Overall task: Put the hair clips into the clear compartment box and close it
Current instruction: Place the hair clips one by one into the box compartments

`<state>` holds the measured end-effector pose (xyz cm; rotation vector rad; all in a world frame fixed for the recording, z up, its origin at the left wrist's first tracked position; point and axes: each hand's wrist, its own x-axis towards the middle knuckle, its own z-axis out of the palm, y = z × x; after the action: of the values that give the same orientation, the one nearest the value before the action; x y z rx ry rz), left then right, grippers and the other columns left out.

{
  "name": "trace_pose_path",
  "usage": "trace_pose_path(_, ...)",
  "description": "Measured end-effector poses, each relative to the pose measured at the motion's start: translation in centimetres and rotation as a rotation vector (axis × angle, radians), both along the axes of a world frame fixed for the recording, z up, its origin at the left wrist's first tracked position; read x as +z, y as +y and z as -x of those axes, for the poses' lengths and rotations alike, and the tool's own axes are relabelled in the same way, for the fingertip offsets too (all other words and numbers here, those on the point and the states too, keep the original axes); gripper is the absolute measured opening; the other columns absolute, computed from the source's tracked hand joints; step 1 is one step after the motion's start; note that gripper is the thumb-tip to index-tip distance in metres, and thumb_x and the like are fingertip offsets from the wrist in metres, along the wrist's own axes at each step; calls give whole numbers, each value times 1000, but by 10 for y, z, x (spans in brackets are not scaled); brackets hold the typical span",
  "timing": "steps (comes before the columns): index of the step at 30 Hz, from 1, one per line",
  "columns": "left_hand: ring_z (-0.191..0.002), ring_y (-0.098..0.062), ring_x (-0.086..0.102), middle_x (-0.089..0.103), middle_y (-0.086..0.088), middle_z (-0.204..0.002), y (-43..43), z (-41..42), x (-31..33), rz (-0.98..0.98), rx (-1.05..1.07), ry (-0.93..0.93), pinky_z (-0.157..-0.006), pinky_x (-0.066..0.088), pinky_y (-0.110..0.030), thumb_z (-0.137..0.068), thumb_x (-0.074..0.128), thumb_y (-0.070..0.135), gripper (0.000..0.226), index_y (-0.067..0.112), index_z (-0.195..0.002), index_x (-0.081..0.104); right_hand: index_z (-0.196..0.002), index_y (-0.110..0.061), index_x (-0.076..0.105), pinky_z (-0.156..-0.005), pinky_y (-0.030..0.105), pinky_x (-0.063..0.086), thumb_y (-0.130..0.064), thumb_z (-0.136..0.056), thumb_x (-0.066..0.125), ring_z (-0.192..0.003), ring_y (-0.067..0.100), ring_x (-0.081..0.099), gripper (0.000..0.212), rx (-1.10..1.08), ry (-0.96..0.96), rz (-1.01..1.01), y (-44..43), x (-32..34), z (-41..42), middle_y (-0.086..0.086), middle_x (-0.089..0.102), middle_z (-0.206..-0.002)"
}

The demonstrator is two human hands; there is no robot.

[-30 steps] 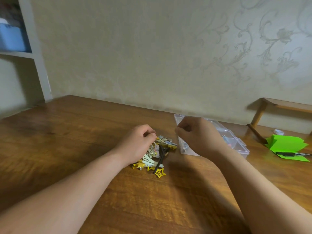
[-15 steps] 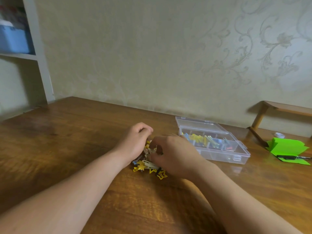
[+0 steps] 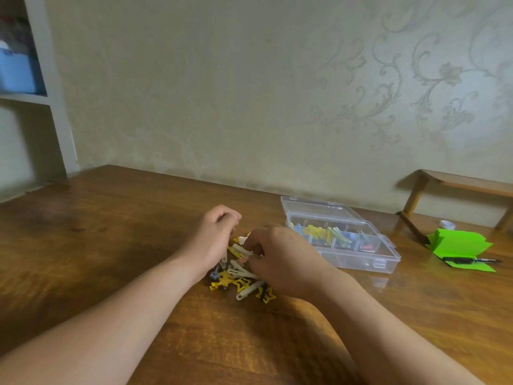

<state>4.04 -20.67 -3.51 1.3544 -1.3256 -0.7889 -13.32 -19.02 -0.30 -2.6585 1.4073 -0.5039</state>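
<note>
Nearest, a pile of hair clips [image 3: 239, 276] lies on the wooden surface [image 3: 111, 245] between and under both hands, cream bars and yellow stars pointing every way. The left hand [image 3: 213, 240] curls over the pile's left edge; the right hand [image 3: 280, 259] covers its right side, fingers bent into the clips, though whether either grips one cannot be told. Beyond the right hand, the clear compartment box [image 3: 358, 259] stands open, long axis running left-far to right-near, coloured clips in its back row.

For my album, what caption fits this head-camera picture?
Both hands sort a hair clip pile beside the open clear box.
</note>
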Motion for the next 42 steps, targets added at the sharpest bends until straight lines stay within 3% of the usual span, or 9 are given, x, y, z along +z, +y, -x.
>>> trace_pose_path(4,-107,-20,65,71,-2,-112,-2,-3,0,-4,42,59,-68,43,-34,-113,45,29,26,24,-110,71,-111,-24,75,-74,27,56,-32,-101,70,-84,8,68,14,-74,-291,-60,-8,21,20,-8,75,-97)
trace_pose_path(7,-109,-18,65,71,0,-112,-3,-1,-2,6,11,32,-86,51,-37,-113,47,28,24,24,-111,71,-102,-23,77,-69,31,54,-32,-98,74,-80,9,70,10,-242,-495,-32,-24,42,59,-9,77,-88)
trace_pose_path(11,-110,-14,65,71,2,-114,-4,1,-3,3,-8,-7,-105,51,-43,-111,50,25,21,23,-112,71,-85,-25,77,-72,44,65,-30,-93,78,-76,23,74,9,-454,-347,-95,-41,36,109,-3,78,-79)
trace_pose_path(21,-111,-12,65,71,8,-113,-3,0,-3,2,-15,-77,-86,47,-30,-109,54,29,19,27,-112,72,-80,-17,82,-59,32,59,-31,-88,83,-66,17,68,16,-538,-102,-235,-53,17,103,0,76,-74)
trace_pose_path(23,-111,-10,64,70,9,-114,-3,1,-3,2,-16,-90,-83,45,-26,-109,54,29,19,27,-114,72,-81,-16,82,-68,38,62,-34,-87,82,-74,21,72,18,-567,-78,-242,-56,15,101,2,77,-78)
trace_pose_path(28,-113,-10,64,70,10,-116,-4,0,-4,-2,-21,-97,-81,43,-25,-109,54,31,18,28,-114,71,-77,-17,81,-81,44,64,-43,-86,79,-81,25,75,28,-587,-85,-251,-60,9,98,2,78,-76)
trace_pose_path(33,-112,-9,63,69,10,-114,-4,0,-3,-5,-22,-99,-81,42,-23,-109,54,30,19,27,-116,71,-76,-17,78,-65,35,59,-45,-95,67,-61,19,68,36,-597,-147,-163,-57,8,100,0,77,-67)
trace_pose_path(37,-111,-8,62,69,9,-112,-2,1,-2,-10,-23,-102,-80,42,-22,-109,53,30,19,26,-117,70,-85,-12,75,-58,30,47,-41,-99,62,-60,24,63,35,-580,-172,-42,-51,10,95,11,77,-79)
trace_pose_path(42,-113,-9,62,69,9,-115,-2,0,-2,-11,-29,-97,-84,44,-24,-109,53,31,20,27,-117,70,-87,-24,72,-58,28,46,-35,-101,65,-70,10,63,19,-337,-286,96,-30,21,72,-10,70,-76)
